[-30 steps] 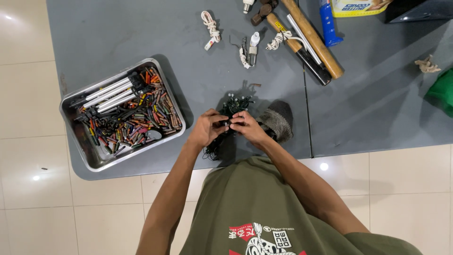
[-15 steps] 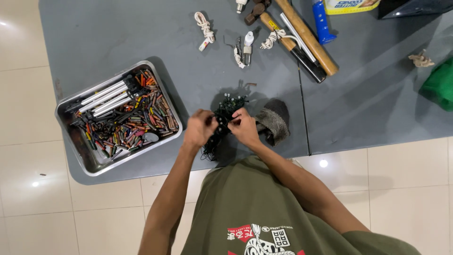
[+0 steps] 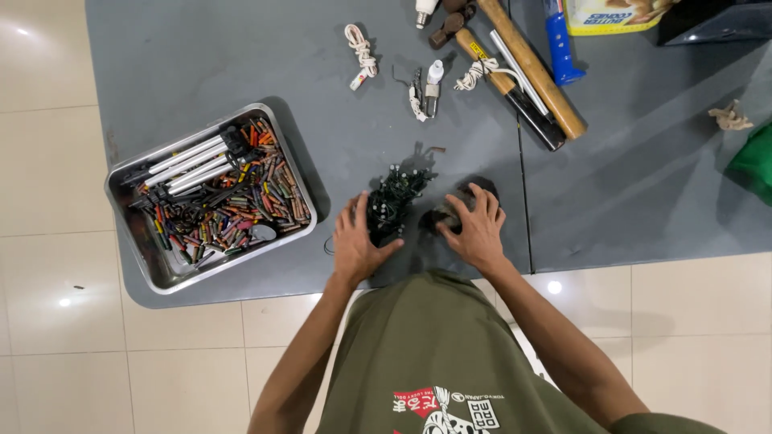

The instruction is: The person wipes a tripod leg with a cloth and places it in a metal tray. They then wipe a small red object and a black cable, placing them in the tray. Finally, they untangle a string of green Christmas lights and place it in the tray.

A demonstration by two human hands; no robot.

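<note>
Grey mat over pale floor tiles. Metal tray of small coloured parts at 9 o'clock. Centre: black wire bundle. Left hand fingers spread, flat beside it; right hand loosely covering dark round object. Step appears to be repositioning.

The hands are no longer pressed together over the bundle of black wire. The left hand is now spread flat at the left edge of the bundle, fingers open. The right hand is moved off to the right and laid over the dark round object beside it. The bundle, earlier half covered by fingers, is now left mostly exposed between both hands.
</note>
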